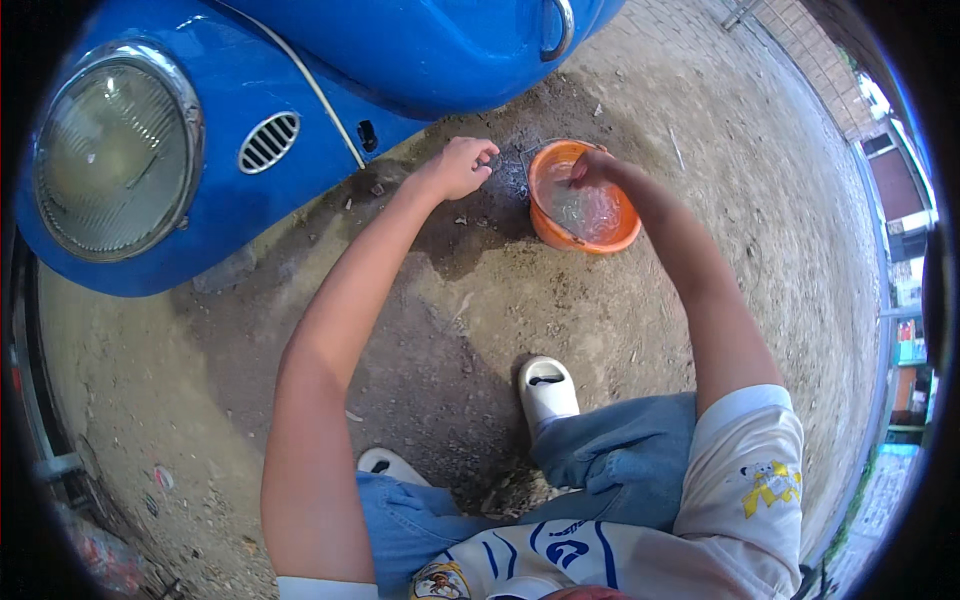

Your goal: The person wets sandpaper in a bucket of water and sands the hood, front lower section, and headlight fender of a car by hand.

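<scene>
We see an orange bucket [626, 230] standing upright on the bare dirt ground [450, 310], just beside the front of a blue car [400, 50]. We judge it is set there so that both the water [592, 212] and the bodywork lie within an easy reach. The right hand [594, 169] dips over the far rim into the bucket, wrist bent down, which we take as the way to get the fingers to the water; they are partly hidden, so we cannot tell whether that grip is clamped on anything.

The left hand [462, 168] hangs in the air between the car and the bucket, its fingers loosely curled, the grip slightly apart with nothing we can see in it. Perhaps it is held out there for balance, or to stay free.

The white shoes [550, 400] are planted apart, one ahead of the other, on our side of the bucket, likely to steady the forward lean. The bucket's thin handle [562, 229] lies down against its near side, leaving the mouth clear.
</scene>
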`<action>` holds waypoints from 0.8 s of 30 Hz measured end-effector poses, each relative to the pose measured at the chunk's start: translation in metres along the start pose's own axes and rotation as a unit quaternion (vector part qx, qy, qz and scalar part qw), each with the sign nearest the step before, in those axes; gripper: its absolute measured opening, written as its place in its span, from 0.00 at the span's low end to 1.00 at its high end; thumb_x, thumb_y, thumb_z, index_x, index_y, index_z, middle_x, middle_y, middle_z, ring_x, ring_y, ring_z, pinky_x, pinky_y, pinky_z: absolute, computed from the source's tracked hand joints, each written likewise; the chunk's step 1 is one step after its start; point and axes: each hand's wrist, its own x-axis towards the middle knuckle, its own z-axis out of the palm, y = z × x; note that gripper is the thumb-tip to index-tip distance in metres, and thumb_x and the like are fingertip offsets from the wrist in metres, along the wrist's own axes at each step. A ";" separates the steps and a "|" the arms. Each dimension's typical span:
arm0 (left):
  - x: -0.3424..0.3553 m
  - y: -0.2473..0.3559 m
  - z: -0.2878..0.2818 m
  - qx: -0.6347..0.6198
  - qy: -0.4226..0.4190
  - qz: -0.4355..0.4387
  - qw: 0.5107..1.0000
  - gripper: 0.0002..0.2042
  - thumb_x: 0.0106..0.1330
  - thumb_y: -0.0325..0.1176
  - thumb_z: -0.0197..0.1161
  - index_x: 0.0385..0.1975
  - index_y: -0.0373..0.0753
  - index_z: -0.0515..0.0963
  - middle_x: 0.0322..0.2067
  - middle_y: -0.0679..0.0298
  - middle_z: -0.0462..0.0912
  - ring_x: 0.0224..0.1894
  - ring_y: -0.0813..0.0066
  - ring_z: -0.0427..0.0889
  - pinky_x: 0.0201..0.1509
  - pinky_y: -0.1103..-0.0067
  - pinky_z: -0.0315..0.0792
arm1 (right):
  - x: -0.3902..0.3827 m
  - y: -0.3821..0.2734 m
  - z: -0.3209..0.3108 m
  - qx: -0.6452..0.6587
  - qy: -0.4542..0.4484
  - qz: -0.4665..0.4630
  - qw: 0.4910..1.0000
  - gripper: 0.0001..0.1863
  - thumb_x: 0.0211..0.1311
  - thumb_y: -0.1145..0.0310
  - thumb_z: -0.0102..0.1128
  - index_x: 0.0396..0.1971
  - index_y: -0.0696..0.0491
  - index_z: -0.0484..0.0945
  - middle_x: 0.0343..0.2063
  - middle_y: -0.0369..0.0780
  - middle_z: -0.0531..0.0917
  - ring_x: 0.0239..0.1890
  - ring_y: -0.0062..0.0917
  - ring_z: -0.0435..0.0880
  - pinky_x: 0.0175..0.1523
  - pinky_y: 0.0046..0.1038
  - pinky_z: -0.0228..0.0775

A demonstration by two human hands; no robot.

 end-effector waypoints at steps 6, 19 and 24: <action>-0.023 0.000 -0.022 0.000 0.000 0.015 1.000 0.22 0.67 0.34 0.69 0.60 0.35 0.79 0.50 0.51 0.87 0.46 0.62 0.88 0.53 0.68 0.82 | -0.070 -0.050 -0.072 0.061 0.015 0.006 0.998 0.12 0.59 0.59 0.79 0.40 0.46 0.92 0.30 0.34 0.91 0.35 0.21 0.86 0.44 0.31 0.78; -0.073 0.017 -0.111 -0.105 -0.029 -0.102 0.989 0.50 0.54 0.60 0.80 0.73 0.38 0.68 0.65 0.50 0.78 0.62 0.60 0.81 0.67 0.67 0.75 | -0.066 -0.271 -0.159 0.158 0.029 -0.172 0.972 0.10 0.61 0.68 0.77 0.41 0.54 0.92 0.31 0.33 0.91 0.32 0.15 0.84 0.39 0.24 0.75; -0.108 0.019 -0.143 -0.095 -0.052 -0.103 0.989 0.35 0.60 0.50 0.80 0.62 0.35 0.79 0.48 0.55 0.88 0.47 0.72 0.86 0.50 0.72 0.79 | -0.052 -0.318 -0.159 0.294 0.000 -0.264 0.919 0.12 0.58 0.77 0.77 0.43 0.57 0.90 0.32 0.34 0.91 0.31 0.13 0.85 0.39 0.22 0.76</action>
